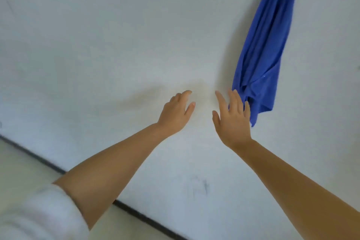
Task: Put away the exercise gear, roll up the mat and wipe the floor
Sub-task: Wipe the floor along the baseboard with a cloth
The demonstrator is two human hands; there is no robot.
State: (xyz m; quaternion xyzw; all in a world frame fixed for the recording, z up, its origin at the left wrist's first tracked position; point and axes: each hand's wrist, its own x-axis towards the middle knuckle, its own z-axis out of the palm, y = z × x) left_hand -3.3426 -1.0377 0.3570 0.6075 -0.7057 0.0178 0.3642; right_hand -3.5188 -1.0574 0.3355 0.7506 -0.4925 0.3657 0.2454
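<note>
Head view: left hand (176, 115) and right hand (232, 121), fingers spread and holding nothing, are reaching over the pale tiled floor (97, 45), right fingertips overlapping the crumpled blue cloth (263, 54); wiping step, grasp needed next.

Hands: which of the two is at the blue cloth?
The right hand; its fingers overlap the blue cloth's lower end. The left hand is apart from it.

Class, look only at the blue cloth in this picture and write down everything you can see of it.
The blue cloth is one plain, deep blue piece of soft fabric, gathered into long folds, not spread flat. It runs as a narrow strip from the picture's top right edge down to a wider, crumpled end. It lies against a pale grey-white surface and casts a shadow on its left side. The right hand, fingers spread, overlaps its lower end; whether they touch is unclear.
</note>
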